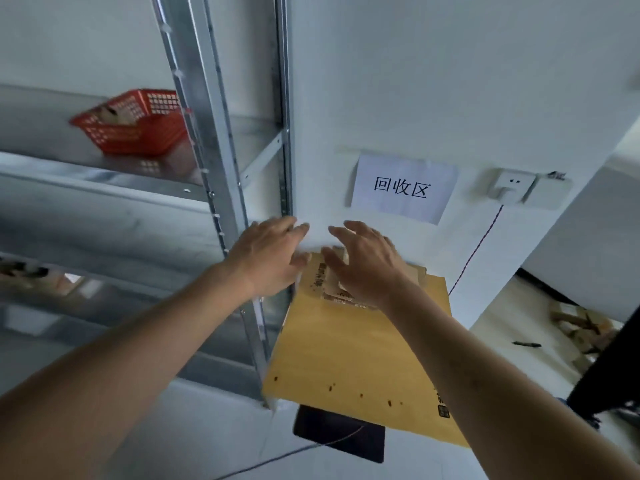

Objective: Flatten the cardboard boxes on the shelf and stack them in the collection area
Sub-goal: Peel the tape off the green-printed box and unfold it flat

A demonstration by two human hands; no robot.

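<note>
A large flattened yellow-brown cardboard sheet (349,358) lies on the floor against the white wall, right of the metal shelf (221,188). A smaller flattened brown box (320,280) lies on its far end. My left hand (266,258) hovers at the small box's left edge with fingers spread and relaxed. My right hand (367,261) is above the same box, fingers extended and holding nothing. A paper sign (403,188) on the wall hangs just above the stack.
A red plastic basket (135,123) with something in it sits on an upper shelf board. A dark flat mat (339,434) pokes out under the big sheet. A wall socket (512,187) with a thin cord and cardboard scraps (581,327) are to the right.
</note>
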